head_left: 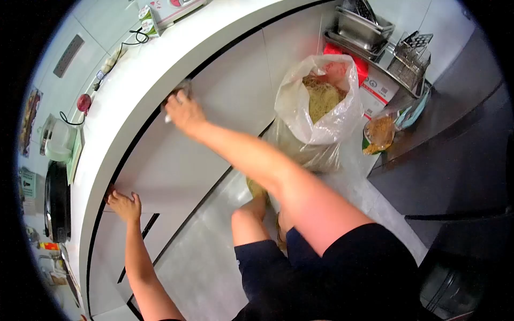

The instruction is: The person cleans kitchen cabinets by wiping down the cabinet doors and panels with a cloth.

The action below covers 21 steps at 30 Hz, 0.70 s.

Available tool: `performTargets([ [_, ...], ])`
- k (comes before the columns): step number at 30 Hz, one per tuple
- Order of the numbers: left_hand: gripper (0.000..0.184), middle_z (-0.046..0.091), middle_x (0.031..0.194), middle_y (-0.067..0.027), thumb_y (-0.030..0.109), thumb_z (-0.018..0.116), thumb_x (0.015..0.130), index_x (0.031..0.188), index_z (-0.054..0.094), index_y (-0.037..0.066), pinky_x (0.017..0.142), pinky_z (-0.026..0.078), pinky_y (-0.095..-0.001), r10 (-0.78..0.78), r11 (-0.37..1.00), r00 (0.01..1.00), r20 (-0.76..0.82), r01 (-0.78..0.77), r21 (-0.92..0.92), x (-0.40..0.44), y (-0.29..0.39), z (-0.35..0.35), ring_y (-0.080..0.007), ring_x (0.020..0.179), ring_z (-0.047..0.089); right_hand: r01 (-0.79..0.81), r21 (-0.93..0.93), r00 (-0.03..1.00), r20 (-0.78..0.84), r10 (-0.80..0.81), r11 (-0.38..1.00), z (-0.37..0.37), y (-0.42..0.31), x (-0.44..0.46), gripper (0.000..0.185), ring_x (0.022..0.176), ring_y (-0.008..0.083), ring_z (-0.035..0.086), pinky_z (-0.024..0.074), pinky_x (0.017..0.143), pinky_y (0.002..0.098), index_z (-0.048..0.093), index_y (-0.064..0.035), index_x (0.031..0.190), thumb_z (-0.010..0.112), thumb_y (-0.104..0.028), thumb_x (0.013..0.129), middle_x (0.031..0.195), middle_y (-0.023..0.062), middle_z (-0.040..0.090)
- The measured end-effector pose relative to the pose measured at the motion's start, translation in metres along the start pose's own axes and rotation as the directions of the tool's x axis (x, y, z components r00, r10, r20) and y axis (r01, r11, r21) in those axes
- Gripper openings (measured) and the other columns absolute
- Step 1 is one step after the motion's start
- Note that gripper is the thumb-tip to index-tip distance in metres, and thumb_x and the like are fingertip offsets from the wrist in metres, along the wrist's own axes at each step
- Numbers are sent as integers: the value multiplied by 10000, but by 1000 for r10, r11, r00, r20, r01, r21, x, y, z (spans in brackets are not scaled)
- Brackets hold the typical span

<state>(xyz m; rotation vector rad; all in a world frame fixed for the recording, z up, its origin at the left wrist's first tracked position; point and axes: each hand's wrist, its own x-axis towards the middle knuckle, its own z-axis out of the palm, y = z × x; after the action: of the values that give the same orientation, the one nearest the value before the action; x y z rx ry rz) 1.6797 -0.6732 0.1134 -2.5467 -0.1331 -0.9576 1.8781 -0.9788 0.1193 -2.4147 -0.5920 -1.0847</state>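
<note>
My left hand (124, 207) rests at the top edge of a white cabinet front (187, 155), beside the black groove under the countertop. Its thumb stands apart from the fingers, and the fingertips touch the edge by the groove. Farther along the same front, my right hand (186, 113) reaches up to the groove with bent fingers. A crumpled pale cloth (184, 85) shows past its fingertips, and a bit of white sticks out below them. Most of that cloth is hidden by the hand.
A large plastic bag (321, 107) of yellowish-brown stuff stands on the floor. Behind it are metal trays (364, 29), a wire basket (409, 64) and a box (377, 93). On the white countertop (107, 112) are a cable and a dark pan (56, 200). Dark cabinets stand at right.
</note>
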Motion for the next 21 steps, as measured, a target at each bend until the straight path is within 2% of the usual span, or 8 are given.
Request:
performTargets([
  [5,657,370,1191,-302,293,608,769,1215,330,-100,1003,282,-492,-84,996,987,136,80,32,-5,-8,1,-426,1131,351,311,39,947,-100,-306,950,-14,35,6,101,978,267,521,524,692,373,597,-102,872,557,-139,787,973,65,531],
  [7,646,389,1159,-299,290,603,779,1222,324,-89,994,288,-504,-32,999,997,70,30,34,-3,-5,-4,-433,1116,365,362,51,931,-70,-358,931,-21,72,11,91,960,259,540,530,663,358,599,-102,853,566,-131,773,932,56,553],
  [9,645,397,1142,-298,286,606,779,1225,322,-83,991,290,-507,-14,999,1000,10,13,35,0,2,-4,-435,1113,369,108,-107,992,69,-101,988,-30,112,22,99,929,252,555,521,698,346,617,-127,851,558,-116,773,897,50,580],
  [11,643,402,1139,-299,281,615,773,1222,322,-75,962,310,-513,-20,998,1000,3,20,63,0,3,-2,-443,1102,372,113,-40,974,-193,-119,993,-43,179,26,168,928,248,576,508,744,342,654,-167,886,553,-90,777,939,46,609],
  [12,642,401,1139,-301,282,617,773,1218,323,-78,954,315,-515,-20,998,1000,4,19,52,3,3,-3,-444,1098,375,-46,28,996,-69,48,999,-75,200,22,233,940,266,591,489,794,355,676,-191,936,543,-90,773,998,58,635],
  [14,639,399,1136,-315,286,613,776,1202,324,-93,929,325,-522,-30,999,999,12,30,14,0,-2,5,-447,1073,390,-524,223,851,179,494,822,-143,242,10,269,909,307,617,476,828,386,674,-167,989,533,-195,762,1022,106,655],
  [17,614,413,1150,-295,265,604,766,1188,331,-88,942,323,-491,20,996,998,-51,-15,92,0,-2,8,-420,1070,396,-622,-128,771,72,633,772,-229,312,-37,780,994,372,602,443,874,479,382,-93,1335,496,-621,772,1102,224,606],
  [21,634,448,1119,-307,357,608,780,1149,363,-97,958,326,-504,12,986,999,-35,-6,169,2,0,10,-422,1074,425,-596,-620,494,217,842,510,-303,361,-110,1111,1093,380,554,437,919,414,287,0,1391,395,-840,671,1165,269,564],
])
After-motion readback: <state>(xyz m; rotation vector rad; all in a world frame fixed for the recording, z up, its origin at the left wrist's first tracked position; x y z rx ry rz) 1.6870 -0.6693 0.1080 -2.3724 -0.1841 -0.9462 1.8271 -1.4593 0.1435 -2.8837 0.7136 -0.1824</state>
